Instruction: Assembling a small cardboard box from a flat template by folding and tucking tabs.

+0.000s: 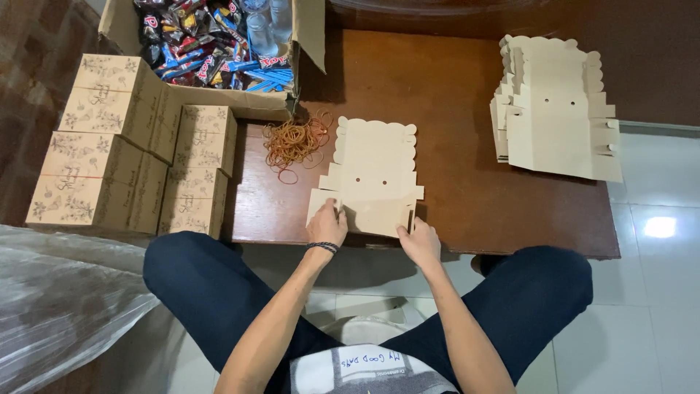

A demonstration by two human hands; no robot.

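— Where is the flat box blank (373, 175) lying?

— On the wooden table (467, 204), at its near edge. The left hand (327, 225) is pinching the blank's left flap; the right hand (420, 242) is gripping its lower right corner.

— Surroundings?

— Rubber bands (295, 142) are lying just left of the blank, a stack of blanks (558, 109) well right, folded boxes (131, 146) far left.

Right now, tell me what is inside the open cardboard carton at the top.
The open cardboard carton holds colourful wrapped snack packets and clear plastic water cups. Whatever lies beneath that top layer is covered.
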